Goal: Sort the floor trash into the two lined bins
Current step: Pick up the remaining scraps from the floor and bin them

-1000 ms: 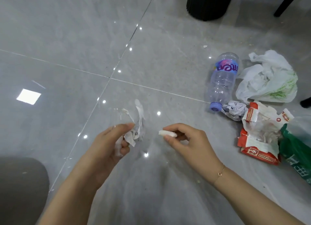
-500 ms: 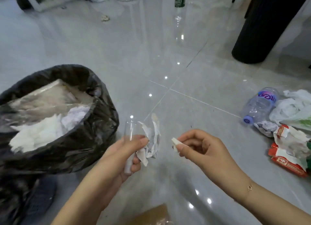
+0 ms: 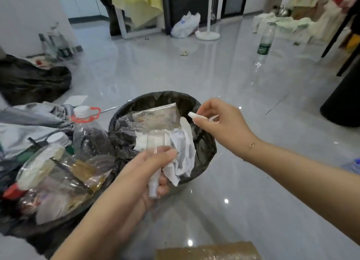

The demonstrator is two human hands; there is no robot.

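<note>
Head | left hand (image 3: 144, 170) – clear tube (image 3: 153, 162) upright | right hand (image 3: 220, 121) – white scrap (image 3: 191, 115)

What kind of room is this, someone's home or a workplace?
Hard to be sure; it looks like an indoor living or studio space being tidied. A glossy grey tiled floor stretches back to yellow cloth hung on a frame, with a black-lined bin of paper scraps and a standing bottle.

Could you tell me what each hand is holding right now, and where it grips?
The left hand grips a clear tube mid-length, with crumpled paper. The right hand pinches a small white piece by one end.
</note>
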